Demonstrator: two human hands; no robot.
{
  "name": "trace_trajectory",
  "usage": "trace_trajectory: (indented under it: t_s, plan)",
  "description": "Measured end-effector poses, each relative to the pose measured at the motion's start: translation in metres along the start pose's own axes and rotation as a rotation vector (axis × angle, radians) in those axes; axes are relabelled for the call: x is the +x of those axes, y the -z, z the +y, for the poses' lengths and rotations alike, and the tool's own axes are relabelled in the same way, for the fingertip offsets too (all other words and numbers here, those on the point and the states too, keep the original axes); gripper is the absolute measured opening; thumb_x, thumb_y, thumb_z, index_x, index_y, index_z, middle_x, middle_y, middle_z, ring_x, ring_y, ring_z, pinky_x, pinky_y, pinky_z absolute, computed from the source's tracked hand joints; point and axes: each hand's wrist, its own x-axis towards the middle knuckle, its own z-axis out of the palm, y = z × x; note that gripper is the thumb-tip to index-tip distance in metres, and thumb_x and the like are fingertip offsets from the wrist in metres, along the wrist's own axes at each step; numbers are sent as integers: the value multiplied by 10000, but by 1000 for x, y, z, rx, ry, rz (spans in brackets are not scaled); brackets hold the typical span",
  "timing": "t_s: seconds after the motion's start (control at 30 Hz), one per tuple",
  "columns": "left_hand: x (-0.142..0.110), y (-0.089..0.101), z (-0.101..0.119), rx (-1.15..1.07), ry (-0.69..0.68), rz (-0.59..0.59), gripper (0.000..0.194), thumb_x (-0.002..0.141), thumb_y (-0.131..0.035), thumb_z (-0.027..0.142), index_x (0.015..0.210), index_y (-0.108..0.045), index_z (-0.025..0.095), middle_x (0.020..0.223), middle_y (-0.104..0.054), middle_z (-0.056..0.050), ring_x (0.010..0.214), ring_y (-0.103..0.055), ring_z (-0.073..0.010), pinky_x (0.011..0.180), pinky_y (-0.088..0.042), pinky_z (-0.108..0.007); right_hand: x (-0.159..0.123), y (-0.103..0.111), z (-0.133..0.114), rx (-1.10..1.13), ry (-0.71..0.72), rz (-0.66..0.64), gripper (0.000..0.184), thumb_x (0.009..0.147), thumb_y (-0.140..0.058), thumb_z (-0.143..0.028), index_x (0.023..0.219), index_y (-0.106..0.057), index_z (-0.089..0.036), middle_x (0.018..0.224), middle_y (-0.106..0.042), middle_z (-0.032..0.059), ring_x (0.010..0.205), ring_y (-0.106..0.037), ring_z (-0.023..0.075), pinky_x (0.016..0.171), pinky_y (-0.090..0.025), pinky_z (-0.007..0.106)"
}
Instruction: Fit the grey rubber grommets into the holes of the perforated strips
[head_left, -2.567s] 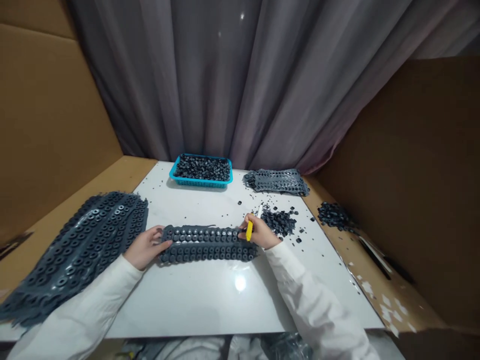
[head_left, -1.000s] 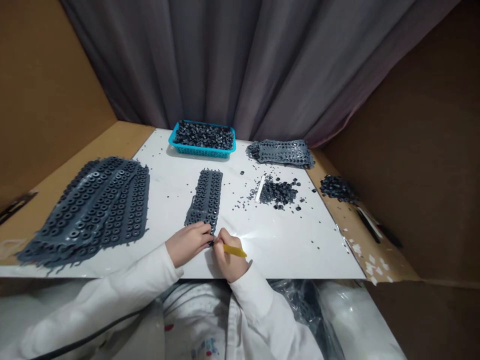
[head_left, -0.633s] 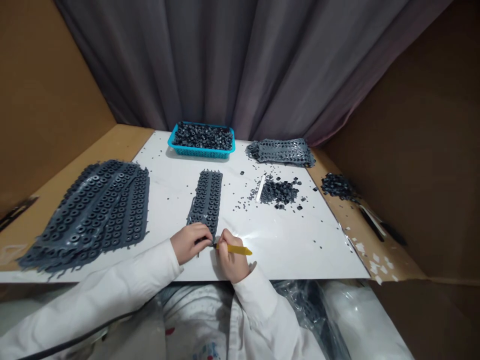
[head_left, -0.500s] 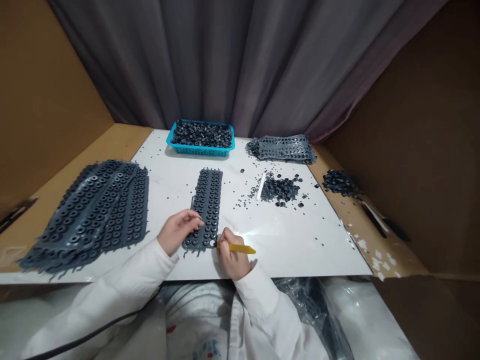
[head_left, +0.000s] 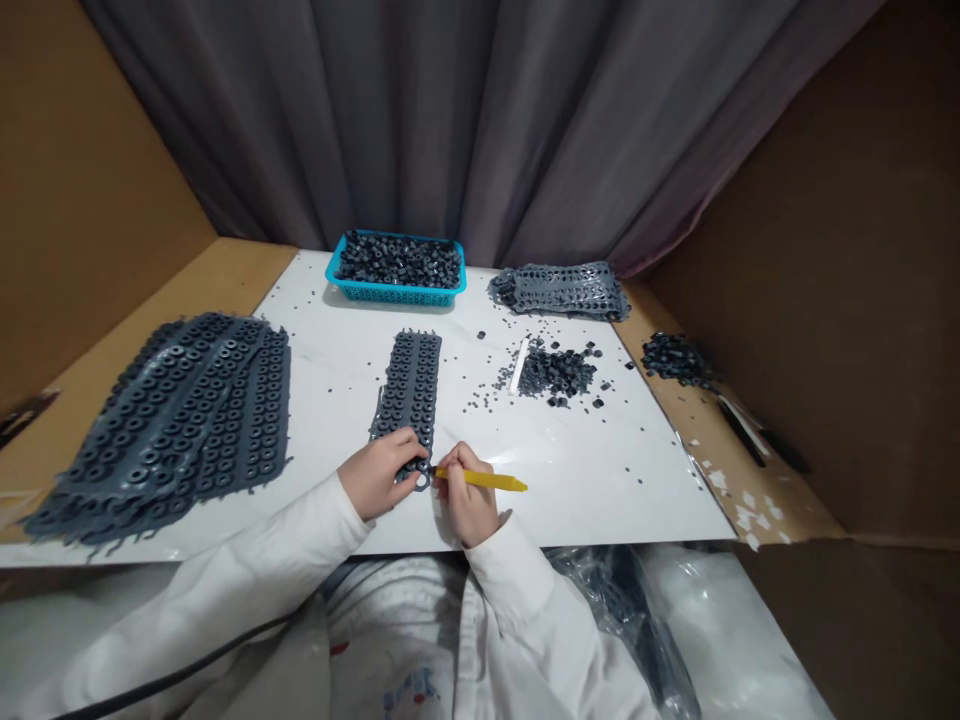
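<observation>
Grey perforated rubber strip [head_left: 410, 385] | position: lengthwise on white worktop [head_left: 600, 480] | left hand [head_left: 377, 472]: curled over strip's near end | right hand [head_left: 466, 492]: gripping yellow tool [head_left: 487, 481], tip touching strip

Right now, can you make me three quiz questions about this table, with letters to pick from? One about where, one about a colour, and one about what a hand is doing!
1. Where is the blue basket?
A. At the far edge of the white board
B. On the cardboard ledge
C. Under a hand

2. What colour is the stick in the right hand?
A. Red
B. Yellow
C. Green

3. What is the left hand doing?
A. Resting on the grey strip
B. Holding the stick
C. Touching the basket

Answers:
1. A, because it sits on the board near the curtain.
2. B, because the stick is plainly yellow.
3. A, because it lies across the strip's near end.
</observation>
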Motion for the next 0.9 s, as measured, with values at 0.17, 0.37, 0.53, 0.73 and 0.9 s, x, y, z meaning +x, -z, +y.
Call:
trace_trajectory:
  t_s: [0.17,0.37,0.53,0.73,0.9]
  plan:
    - [14,4,19,336,18,-226,148,825,-489,145,878,-624,115,893,-566,-98,864,-571,-224,765,-482,-343,3,1,-11,-133,71,-59,186,826,-334,-157,655,-385,-207,541,-456,-40,507,-446,118,530,-319,241]
    - [23,2,9,179,-32,-239,155,813,-475,103,781,-626,118,781,-602,-83,759,-587,-196,687,-479,-309,7,3,-22,-221,107,-91,186,824,-328,-160,647,-330,-219,527,-397,-47,495,-423,126,528,-289,256]
    - [24,15,-20,-824,375,204,129,747,-564,256,800,-578,139,740,-603,-37,615,-562,-122,559,-470,-227,8,4,-10,-10,-7,-129,165,812,-328,-173,660,-373,-216,505,-460,-47,431,-427,109,465,-325,233]
    - [27,23,-18,-1491,698,-12,247,505,-486,48,733,-535,127,742,-593,-36,593,-552,-110,487,-459,-195,12,1,7,273,-122,-17,139,822,-340,-235,710,-420,-214,551,-540,-34,417,-455,107,405,-350,216]
    - [36,22,-13,-1672,648,-113,138,584,-544,75,692,-490,142,652,-498,7,561,-503,-95,447,-437,-174,14,2,4,161,-90,-28,163,831,-349,-229,694,-434,-209,540,-531,-37,426,-455,103,436,-346,219]
